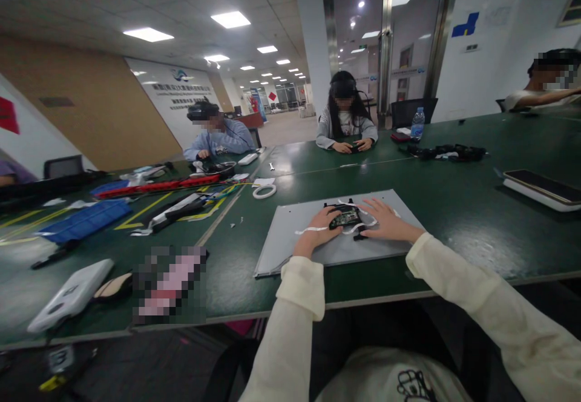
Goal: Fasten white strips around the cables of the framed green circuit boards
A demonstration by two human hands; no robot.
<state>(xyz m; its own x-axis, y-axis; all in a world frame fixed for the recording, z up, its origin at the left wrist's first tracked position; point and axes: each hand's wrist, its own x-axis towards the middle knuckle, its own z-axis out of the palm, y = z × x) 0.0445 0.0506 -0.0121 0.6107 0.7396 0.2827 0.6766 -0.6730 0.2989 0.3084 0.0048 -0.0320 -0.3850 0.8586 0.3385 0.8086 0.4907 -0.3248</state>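
A small device with a green circuit board [349,216] and black parts lies on a light grey mat [290,238] in front of me. White ribbon-like strips [311,230] run beside and below it. My left hand [315,231] is closed at the board's left edge, its fingertips on the device. My right hand [388,221] lies at the other side with its fingers stretched out and apart, the thumb near a small black piece [360,233]. Whether the right fingertips touch the device or only a strip, I cannot tell.
Left on the green table [218,281] are a blue tray [86,220], a white power bank [70,296] and a white tape ring [264,191]. A phone on a white box [544,187] lies right. Two people sit opposite, near a water bottle [417,125]; another sits far right.
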